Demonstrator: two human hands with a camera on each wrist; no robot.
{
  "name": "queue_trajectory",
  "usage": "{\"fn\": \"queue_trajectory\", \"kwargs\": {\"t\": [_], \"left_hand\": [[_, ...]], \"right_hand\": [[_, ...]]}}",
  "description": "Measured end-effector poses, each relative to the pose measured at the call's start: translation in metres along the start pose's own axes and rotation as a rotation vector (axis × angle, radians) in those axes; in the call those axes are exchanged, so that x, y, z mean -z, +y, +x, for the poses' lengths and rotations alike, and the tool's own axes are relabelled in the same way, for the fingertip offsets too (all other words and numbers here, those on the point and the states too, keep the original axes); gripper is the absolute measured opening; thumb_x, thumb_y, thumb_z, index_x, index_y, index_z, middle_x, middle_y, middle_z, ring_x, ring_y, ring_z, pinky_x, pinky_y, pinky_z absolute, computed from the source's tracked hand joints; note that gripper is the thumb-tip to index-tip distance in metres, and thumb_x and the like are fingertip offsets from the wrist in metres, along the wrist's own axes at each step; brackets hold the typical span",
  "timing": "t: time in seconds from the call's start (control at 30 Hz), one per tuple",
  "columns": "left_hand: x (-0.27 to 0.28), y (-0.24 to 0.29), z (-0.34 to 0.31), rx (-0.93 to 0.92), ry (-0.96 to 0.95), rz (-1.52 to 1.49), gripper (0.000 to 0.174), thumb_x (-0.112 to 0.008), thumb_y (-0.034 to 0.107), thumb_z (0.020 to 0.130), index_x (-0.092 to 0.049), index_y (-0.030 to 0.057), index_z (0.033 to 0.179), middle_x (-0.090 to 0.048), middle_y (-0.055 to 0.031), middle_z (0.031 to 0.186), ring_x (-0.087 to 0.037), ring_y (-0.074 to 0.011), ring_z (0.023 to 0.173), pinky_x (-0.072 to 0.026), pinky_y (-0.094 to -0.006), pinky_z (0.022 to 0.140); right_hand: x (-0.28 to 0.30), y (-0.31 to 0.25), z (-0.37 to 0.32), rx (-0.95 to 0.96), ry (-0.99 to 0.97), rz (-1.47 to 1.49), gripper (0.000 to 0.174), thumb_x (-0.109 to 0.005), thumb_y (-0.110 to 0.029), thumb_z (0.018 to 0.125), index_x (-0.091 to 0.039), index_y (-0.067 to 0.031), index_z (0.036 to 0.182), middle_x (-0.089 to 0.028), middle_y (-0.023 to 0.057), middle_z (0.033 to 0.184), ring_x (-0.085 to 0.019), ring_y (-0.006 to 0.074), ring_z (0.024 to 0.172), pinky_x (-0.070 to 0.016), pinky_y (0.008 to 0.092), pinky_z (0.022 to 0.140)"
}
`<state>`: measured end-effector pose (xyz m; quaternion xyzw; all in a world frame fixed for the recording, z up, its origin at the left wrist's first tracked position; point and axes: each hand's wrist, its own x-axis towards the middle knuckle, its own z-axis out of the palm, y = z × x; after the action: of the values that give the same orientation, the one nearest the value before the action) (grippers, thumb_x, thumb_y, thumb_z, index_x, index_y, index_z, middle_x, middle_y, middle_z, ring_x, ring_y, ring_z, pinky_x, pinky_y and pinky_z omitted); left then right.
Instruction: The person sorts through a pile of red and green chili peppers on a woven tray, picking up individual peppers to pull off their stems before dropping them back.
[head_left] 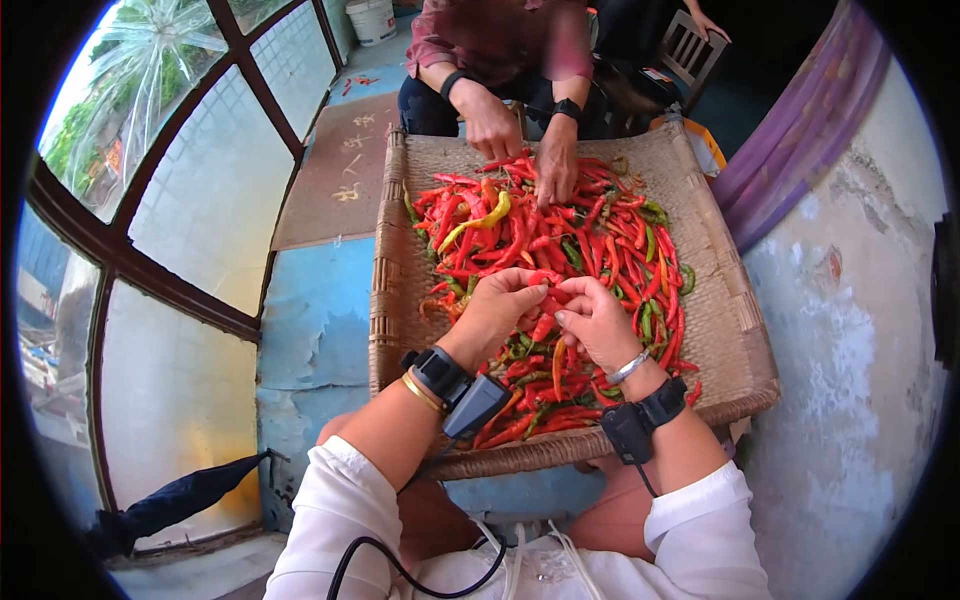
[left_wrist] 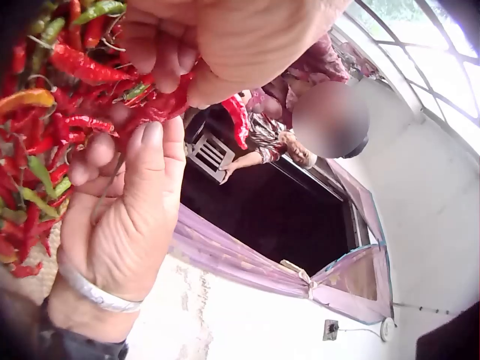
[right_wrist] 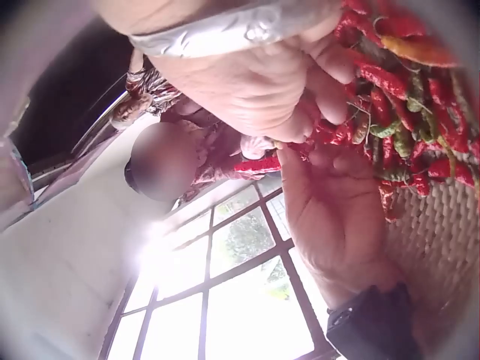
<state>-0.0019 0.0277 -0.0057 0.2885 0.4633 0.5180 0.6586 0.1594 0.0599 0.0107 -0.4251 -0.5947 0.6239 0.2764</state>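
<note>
Thumbs and fingertips of the left hand (head_left: 492,314) and right hand (head_left: 602,328) are curling in with little gap, pinching a red chilli (head_left: 545,278) above the woven tray (head_left: 722,262). They seem to be picking over chillies singly; the next move probably calls for a light, steady pinch. The held chilli is showing glossy, wrinkled skin, partly hidden. Beneath, a mostly red heap (head_left: 590,240) is covering the tray's middle; at its far side another person's hands (head_left: 556,168) are touching it.
</note>
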Motion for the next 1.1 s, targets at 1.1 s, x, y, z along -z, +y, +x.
{"fn": "queue_trajectory", "kwargs": {"t": [1.1], "left_hand": [[0.002, -0.031, -0.002, -0.344, -0.407, 1.465, 0.039, -0.057, 0.011, 0.071, -0.052, 0.0047, 0.109, -0.053, -0.0134, 0.105, -0.053, -0.03, 0.095, -0.0439, -0.0383, 0.081]], "right_hand": [[0.061, 0.015, 0.063, 0.371, 0.339, 0.202, 0.044, -0.055, -0.014, 0.081, -0.039, -0.0005, 0.119, -0.056, 0.0074, 0.086, -0.056, 0.0189, 0.081, -0.0469, 0.032, 0.069]]}}
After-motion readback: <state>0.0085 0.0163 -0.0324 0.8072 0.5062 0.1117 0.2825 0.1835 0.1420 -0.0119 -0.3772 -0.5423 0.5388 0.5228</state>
